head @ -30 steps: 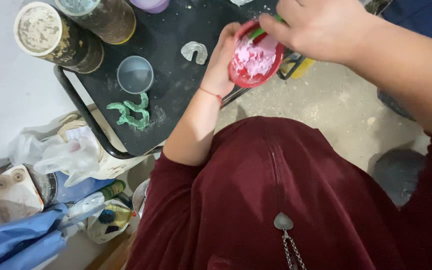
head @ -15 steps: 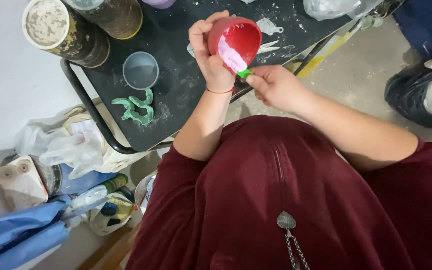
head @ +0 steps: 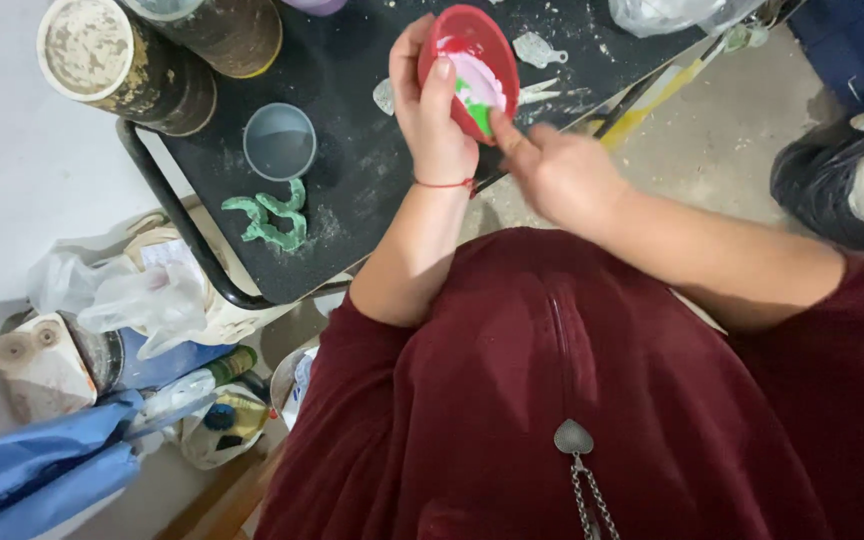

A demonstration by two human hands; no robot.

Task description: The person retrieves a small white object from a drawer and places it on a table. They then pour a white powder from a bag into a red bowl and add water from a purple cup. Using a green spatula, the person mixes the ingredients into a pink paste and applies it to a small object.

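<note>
My left hand (head: 432,115) grips a small red bowl (head: 472,45) tilted on its side above the black table (head: 352,190). Pink paste (head: 477,78) coats the inside of the bowl. My right hand (head: 562,170) holds a green tool (head: 479,112) whose tip is in the paste. A red thread circles my left wrist. My maroon sleeves and chest fill the lower part of the view.
On the table lie a green moulded piece (head: 270,220), a grey cup (head: 280,140), two crusted tins (head: 122,60), pale moulded pieces (head: 537,48) and a clear bag (head: 662,12). Plastic bags, bottles and blue cloth (head: 42,470) crowd the floor at left. A dark bag (head: 842,185) sits at right.
The bowl has been lifted off the table and tilted toward me in my left hand. My right hand has dropped below it and works the green tool in the paste.
</note>
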